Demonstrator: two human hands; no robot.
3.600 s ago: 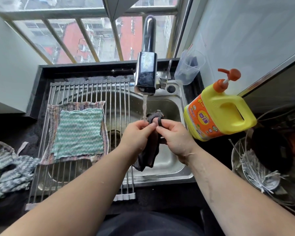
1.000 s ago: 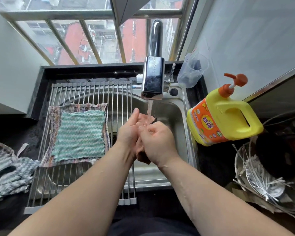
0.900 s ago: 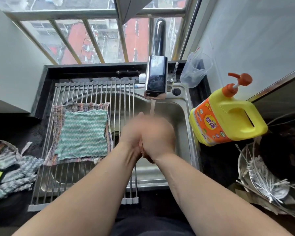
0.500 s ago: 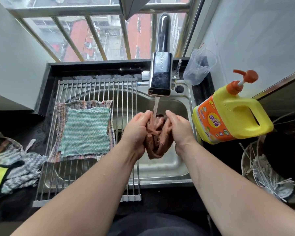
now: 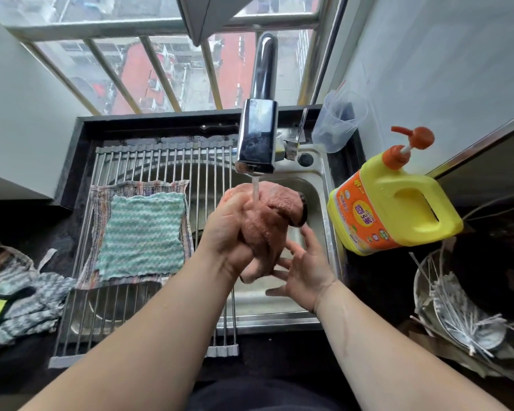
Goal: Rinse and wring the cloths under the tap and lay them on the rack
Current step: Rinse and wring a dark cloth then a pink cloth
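A bunched brown cloth (image 5: 275, 215) hangs under the running tap (image 5: 257, 143), water falling on its top. My left hand (image 5: 230, 232) grips the cloth from the left side. Just below and to the right, my right hand (image 5: 304, 269) is spread with fingers apart, fingertips near the cloth's lower end, holding nothing. On the roll-up rack (image 5: 149, 161) over the left of the sink, a green zigzag cloth (image 5: 141, 235) lies flat on top of a striped cloth (image 5: 101, 197).
The steel sink (image 5: 324, 185) is bare on its right half. A yellow detergent jug (image 5: 392, 203) stands right of it, a clear cup (image 5: 337, 126) behind. Crumpled cloths (image 5: 21, 304) lie on the left counter. A bowl of sticks (image 5: 463, 310) sits far right.
Both hands were squeezing the brown cloth between them. Now my right hand has let go and dropped lower with fingers spread, while my left hand alone holds the cloth up under the stream.
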